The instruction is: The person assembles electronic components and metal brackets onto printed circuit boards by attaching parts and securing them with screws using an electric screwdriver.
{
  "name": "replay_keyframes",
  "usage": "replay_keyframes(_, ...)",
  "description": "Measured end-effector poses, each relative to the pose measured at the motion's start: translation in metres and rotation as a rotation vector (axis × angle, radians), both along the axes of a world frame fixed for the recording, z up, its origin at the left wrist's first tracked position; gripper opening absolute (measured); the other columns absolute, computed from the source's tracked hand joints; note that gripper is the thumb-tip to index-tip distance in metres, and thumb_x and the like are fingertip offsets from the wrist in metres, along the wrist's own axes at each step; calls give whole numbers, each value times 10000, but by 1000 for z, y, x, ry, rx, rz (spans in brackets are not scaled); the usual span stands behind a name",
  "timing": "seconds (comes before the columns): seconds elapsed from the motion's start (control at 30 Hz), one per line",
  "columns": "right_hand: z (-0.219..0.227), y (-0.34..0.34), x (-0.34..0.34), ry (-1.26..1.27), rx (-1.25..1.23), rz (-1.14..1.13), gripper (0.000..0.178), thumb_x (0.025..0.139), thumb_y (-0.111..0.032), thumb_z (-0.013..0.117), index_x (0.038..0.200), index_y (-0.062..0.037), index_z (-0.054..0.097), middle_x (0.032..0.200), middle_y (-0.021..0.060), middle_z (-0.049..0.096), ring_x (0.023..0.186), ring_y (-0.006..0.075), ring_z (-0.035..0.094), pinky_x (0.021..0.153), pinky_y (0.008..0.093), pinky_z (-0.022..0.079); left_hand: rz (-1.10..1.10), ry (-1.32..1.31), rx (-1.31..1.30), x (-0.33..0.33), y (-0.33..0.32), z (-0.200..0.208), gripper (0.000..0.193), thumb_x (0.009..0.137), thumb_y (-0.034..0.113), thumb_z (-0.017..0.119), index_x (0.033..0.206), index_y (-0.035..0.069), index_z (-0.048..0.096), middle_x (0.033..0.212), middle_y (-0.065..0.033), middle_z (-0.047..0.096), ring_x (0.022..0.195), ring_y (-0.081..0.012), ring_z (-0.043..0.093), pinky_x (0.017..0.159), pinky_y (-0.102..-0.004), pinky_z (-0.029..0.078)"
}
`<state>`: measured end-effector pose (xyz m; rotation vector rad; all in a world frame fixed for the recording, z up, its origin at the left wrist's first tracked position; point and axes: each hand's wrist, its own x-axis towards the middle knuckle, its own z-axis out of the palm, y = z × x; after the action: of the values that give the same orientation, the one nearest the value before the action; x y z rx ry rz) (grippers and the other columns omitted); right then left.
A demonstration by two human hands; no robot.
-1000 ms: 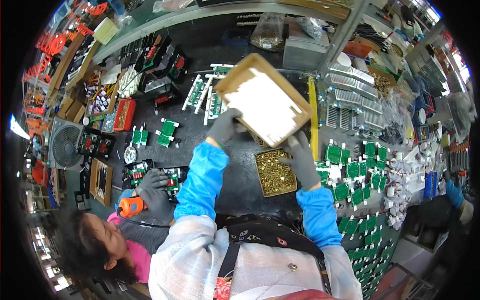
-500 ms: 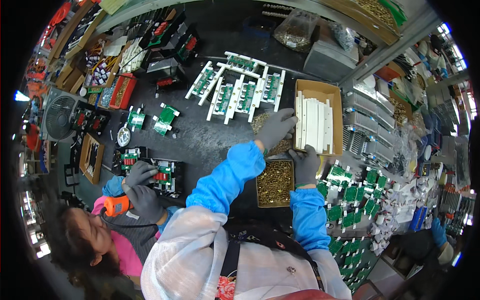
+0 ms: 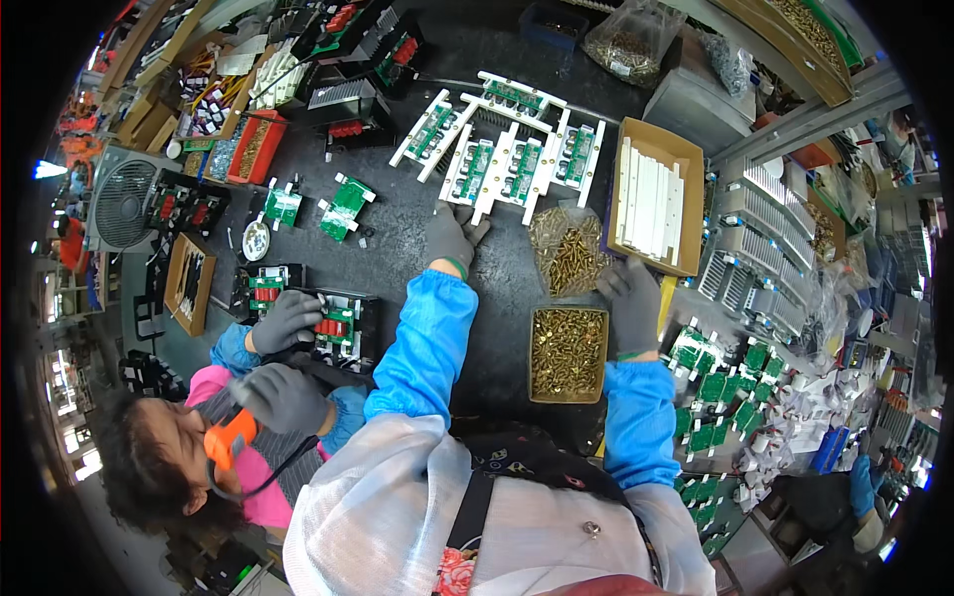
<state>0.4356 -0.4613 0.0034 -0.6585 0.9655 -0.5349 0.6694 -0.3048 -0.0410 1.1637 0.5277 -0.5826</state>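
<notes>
My left hand, in a grey glove, reaches to the lower ends of a cluster of green circuit boards mounted on white strips. Its thumb and fingers are apart, the fingertips at one strip's end; I see nothing held. My right hand, also gloved, rests at the near edge of a cardboard box of loose white strips, its fingers spread and slightly bent. Between my hands lie an opened clear bag of brass screws and a small box full of brass screws.
At left, a co-worker's gloved hands are over a black unit, near an orange power tool. Two loose green boards lie beyond. Finned metal heatsinks and more green boards are on the right. A metal post stands far right.
My left hand has moved left from beside the box of white strips to the mounted boards, uncovering the screw bag. My right hand stays by the box. The whole view has shifted.
</notes>
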Motion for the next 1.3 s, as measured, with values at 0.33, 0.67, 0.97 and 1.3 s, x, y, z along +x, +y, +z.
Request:
replay_keyframes(0.33, -1, 38, 55, 342, -676, 518, 332, 858, -213, 598, 1119, -9, 609, 1010, 123, 663, 904, 204, 631, 784, 317, 501, 103, -120, -33, -2, 5, 10, 368, 975, 360, 328, 1167, 101, 504, 1009, -85, 620, 784, -208, 630, 596, -336, 533)
replay_keyframes(0.67, -8, 28, 145, 924, -1057, 990, 422, 823, -426, 552, 925, -31, 660, 988, 208, 659, 961, 374, 621, 831, 461, 482, -110, -295, 645, -32, 97, 13, 415, 894, 372, 522, 1149, 46, 557, 1080, -140, 589, 895, -263, 594, 761, -380, 503)
replay_keyframes(0.97, 15, 21, 157, 466, -239, 734, 289, 856, -279, 581, 791, 2, 602, 570, 83, 558, 411, 185, 508, 361, 305, 409, -1015, -706, 1374, 26, -1, 69, 1166, 556, 416, 841, 1465, 91, 188, 1334, -257, 432, 1228, -415, 421, 963, -497, 410)
replay_keyframes(1.3, 126, 27, 46, 206, -469, 685, 282, 883, -230, 527, 743, -4, 623, 513, 27, 522, 412, 98, 481, 376, 238, 356, -535, -1022, 1063, -29, 58, 44, 1043, 555, 132, 814, 1418, 36, 236, 1198, -177, 505, 1107, -327, 534, 931, -412, 456)
